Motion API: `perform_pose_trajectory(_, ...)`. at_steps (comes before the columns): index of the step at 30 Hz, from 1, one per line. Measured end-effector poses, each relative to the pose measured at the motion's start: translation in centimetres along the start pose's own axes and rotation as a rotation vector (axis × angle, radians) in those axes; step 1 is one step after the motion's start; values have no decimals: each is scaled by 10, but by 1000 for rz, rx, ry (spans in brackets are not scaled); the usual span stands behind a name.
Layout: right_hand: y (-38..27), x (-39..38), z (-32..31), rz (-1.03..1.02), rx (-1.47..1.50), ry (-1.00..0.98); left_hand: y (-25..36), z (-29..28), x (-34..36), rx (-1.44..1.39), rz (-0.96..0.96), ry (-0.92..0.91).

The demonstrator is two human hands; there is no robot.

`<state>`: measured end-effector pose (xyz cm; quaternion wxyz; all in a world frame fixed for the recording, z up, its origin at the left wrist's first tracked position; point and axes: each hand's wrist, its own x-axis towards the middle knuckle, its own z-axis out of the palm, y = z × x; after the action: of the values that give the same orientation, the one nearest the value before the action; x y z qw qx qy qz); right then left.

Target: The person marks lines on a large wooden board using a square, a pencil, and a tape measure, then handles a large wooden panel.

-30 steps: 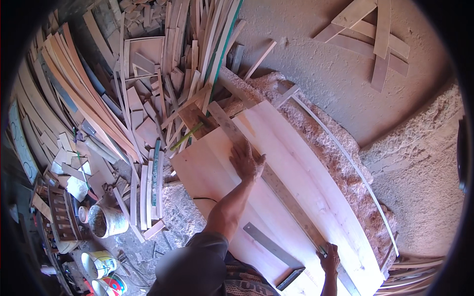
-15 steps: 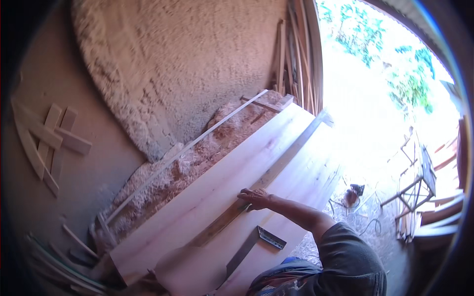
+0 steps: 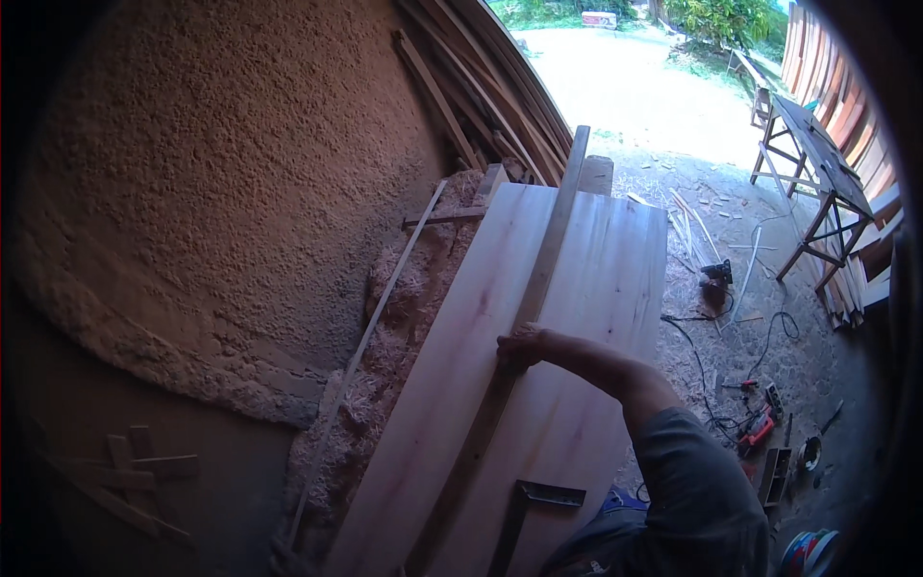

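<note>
My right hand rests on a long narrow wooden batten, with its fingers curled over the batten's left edge. The batten lies lengthwise along a wide pale wooden panel and sticks out past the panel's far end. Nearer to me, on the right part of the panel, lies a carpenter's square with a dark blade and stock. It is apart from my hand. My left hand does not show in the picture.
Wood shavings and a thin strip run along the panel's left side. Planks lean on the rough wall. To the right are a trestle table, a red power tool, cords and a dark tool on the floor.
My view has swung toward the right, so more of the floor and tools there shows. My right hand remains on the batten, and the square stays on the panel.
</note>
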<state>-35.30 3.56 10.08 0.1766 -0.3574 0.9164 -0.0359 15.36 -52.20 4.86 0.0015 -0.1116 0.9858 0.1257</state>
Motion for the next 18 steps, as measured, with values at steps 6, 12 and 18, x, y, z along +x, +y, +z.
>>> perform_pose_trajectory(6,-6,3,-6,-98,-92,47,19,-16,0,60,40,51)
perform_pose_trajectory(12,-20,-3,-15,-68,-36,-47,25,-22,11,54,-1,28)
perform_pose_trajectory(18,-20,3,-3,-59,-16,-26,28,-24,12,33,-15,2)
